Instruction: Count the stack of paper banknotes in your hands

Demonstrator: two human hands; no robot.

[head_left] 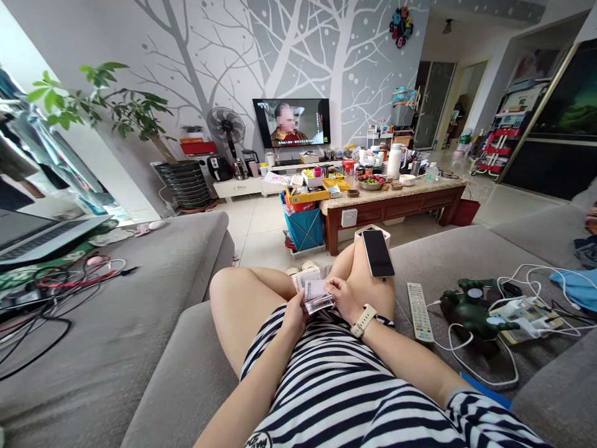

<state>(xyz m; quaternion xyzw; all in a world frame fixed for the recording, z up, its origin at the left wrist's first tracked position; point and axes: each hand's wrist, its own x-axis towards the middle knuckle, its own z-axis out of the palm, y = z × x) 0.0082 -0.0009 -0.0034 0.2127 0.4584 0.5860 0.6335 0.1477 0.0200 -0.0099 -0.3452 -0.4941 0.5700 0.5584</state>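
Note:
I sit cross-legged on a grey sofa [140, 323]. A stack of paper notes or slips [315, 294] rests in my lap. My left hand [295, 313] is closed around the stack's lower left edge. My right hand [342, 297], with a white watch on its wrist, pinches the stack's right side, fingers curled over the top sheet. A smartphone [377, 252] lies screen up on my right knee, a little beyond the right hand.
A TV remote [420, 311], a green toy figure [471, 308] and white cables [527, 298] lie on the sofa to my right. A laptop [41, 236] and tangled wires lie at left. A cluttered wooden coffee table [392, 199] and a blue basket [304, 224] stand ahead.

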